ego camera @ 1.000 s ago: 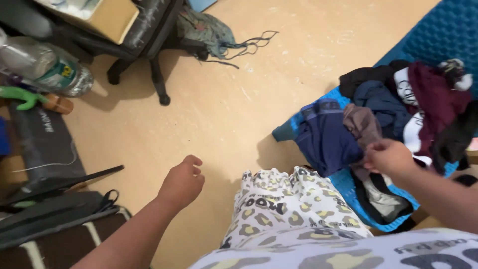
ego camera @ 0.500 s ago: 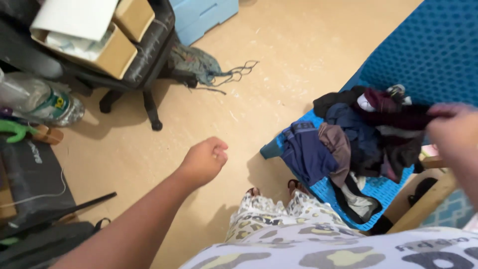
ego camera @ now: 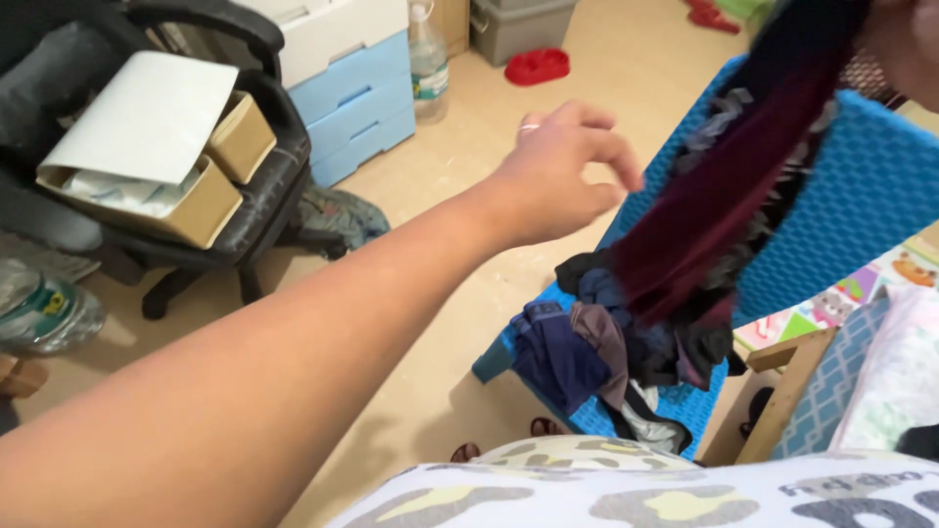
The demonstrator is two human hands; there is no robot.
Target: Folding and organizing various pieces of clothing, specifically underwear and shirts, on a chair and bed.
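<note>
We lift a dark red garment (ego camera: 729,186) with our right hand (ego camera: 905,44), far right, its grip out of view. Our left hand (ego camera: 562,171) reaches toward it, fingers loosely spread, above the clothes pile (ego camera: 606,347).

A dark maroon garment (ego camera: 724,186) hangs before a blue honeycomb-textured mat (ego camera: 851,196), over navy and grey clothes (ego camera: 587,352).
</note>
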